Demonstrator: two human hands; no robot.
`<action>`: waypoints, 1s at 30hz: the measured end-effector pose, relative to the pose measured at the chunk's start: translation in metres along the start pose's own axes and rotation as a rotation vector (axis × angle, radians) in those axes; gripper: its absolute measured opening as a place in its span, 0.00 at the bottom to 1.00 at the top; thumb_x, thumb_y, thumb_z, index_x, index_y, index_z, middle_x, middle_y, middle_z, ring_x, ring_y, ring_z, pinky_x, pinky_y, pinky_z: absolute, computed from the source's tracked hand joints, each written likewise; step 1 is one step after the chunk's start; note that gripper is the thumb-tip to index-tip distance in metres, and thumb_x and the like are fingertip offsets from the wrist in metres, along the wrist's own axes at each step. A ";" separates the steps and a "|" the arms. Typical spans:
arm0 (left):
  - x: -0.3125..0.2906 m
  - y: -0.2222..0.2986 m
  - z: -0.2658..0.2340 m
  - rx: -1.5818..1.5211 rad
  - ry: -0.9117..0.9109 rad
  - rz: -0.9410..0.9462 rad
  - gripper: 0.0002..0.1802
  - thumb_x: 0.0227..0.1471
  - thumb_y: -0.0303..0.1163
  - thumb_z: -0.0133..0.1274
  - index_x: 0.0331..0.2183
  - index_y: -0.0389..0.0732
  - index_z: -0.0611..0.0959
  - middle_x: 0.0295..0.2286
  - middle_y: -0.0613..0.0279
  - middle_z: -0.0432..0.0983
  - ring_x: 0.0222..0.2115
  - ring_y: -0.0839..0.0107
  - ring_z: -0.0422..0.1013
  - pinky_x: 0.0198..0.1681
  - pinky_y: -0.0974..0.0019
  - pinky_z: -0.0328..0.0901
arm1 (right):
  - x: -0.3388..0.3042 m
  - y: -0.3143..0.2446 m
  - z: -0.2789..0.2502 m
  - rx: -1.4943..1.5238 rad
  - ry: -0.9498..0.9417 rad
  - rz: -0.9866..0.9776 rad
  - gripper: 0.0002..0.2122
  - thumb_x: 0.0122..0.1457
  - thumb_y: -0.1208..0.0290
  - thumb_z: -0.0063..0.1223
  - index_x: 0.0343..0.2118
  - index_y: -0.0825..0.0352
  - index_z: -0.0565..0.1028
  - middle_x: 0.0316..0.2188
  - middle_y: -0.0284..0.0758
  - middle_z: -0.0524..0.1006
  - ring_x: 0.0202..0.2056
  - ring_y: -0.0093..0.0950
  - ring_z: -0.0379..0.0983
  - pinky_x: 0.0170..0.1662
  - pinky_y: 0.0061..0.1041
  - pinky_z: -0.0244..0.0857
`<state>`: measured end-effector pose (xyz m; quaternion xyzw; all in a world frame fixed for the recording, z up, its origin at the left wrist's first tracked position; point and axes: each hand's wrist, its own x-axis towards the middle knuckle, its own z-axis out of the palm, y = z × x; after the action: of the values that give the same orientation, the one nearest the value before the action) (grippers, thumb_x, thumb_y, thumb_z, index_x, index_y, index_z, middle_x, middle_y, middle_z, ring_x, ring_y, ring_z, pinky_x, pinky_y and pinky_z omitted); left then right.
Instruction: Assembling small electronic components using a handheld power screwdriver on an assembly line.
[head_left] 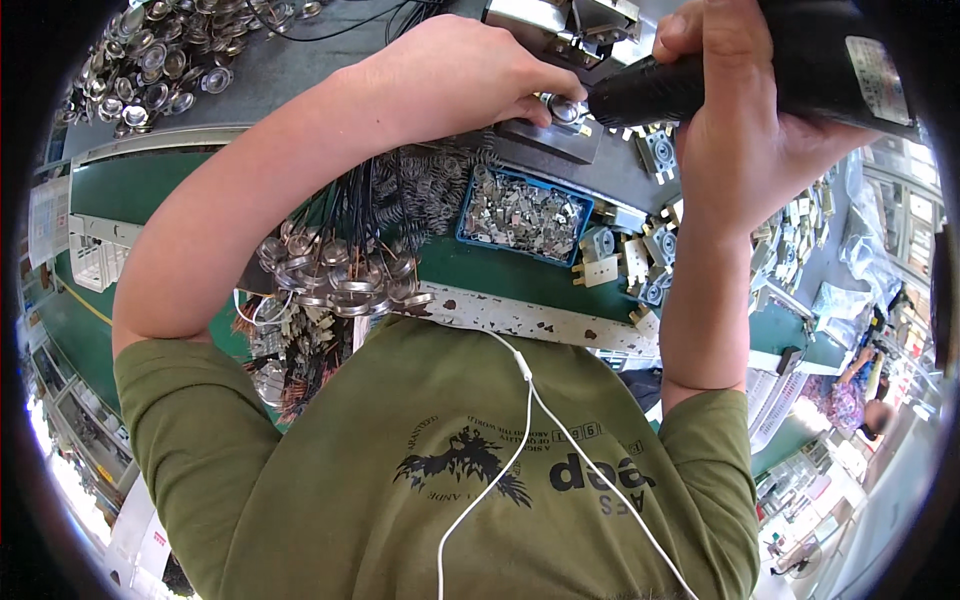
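My left hand (462,72) is closed, thumb and fingers pinching a small round metal part (567,108) on a grey metal block (552,140). From the right, the narrow tip of a black electric screwdriver (650,94) points at that part and meets or nearly meets it; the exact contact is hidden. My right hand (738,125) is wrapped round the screwdriver, which lies almost level. Just beyond the block stands a metal fixture (545,14).
A blue tray (516,252) holds many small metal pieces. Springs (435,190) and wired round metal cups (345,275) lie left of it. Cream-coloured parts with round centres (658,245) are scattered right. Loose metal cups (155,65) pile up far left. Another person (850,405) is at far right.
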<state>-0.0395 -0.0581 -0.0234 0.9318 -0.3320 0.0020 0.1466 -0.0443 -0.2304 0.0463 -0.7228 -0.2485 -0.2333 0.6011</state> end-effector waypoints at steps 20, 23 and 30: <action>-0.023 0.054 0.035 0.232 -0.033 0.474 0.06 0.48 0.35 0.57 0.21 0.51 0.83 0.26 0.75 0.77 0.35 0.73 0.75 0.38 0.67 0.67 | 0.046 0.024 -0.057 0.470 -0.001 -0.222 0.10 0.61 0.77 0.54 0.41 0.80 0.76 0.25 0.45 0.75 0.24 0.33 0.73 0.28 0.32 0.70; -0.023 0.058 0.036 0.158 0.010 0.449 0.04 0.49 0.34 0.56 0.25 0.48 0.81 0.25 0.71 0.77 0.33 0.71 0.76 0.36 0.65 0.68 | 0.049 0.024 -0.051 0.450 0.081 -0.213 0.10 0.61 0.78 0.56 0.41 0.79 0.73 0.25 0.45 0.76 0.23 0.32 0.74 0.27 0.32 0.71; -0.026 0.057 0.029 -0.062 -0.075 0.399 0.04 0.47 0.31 0.57 0.28 0.42 0.82 0.25 0.63 0.78 0.31 0.63 0.80 0.35 0.60 0.73 | 0.055 0.023 -0.016 0.419 0.215 -0.177 0.12 0.61 0.79 0.60 0.42 0.75 0.67 0.24 0.44 0.78 0.20 0.30 0.75 0.24 0.31 0.74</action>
<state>-0.0975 -0.0919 -0.0380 0.8420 -0.5151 -0.0139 0.1595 0.0120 -0.2451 0.0666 -0.5287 -0.2885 -0.3041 0.7381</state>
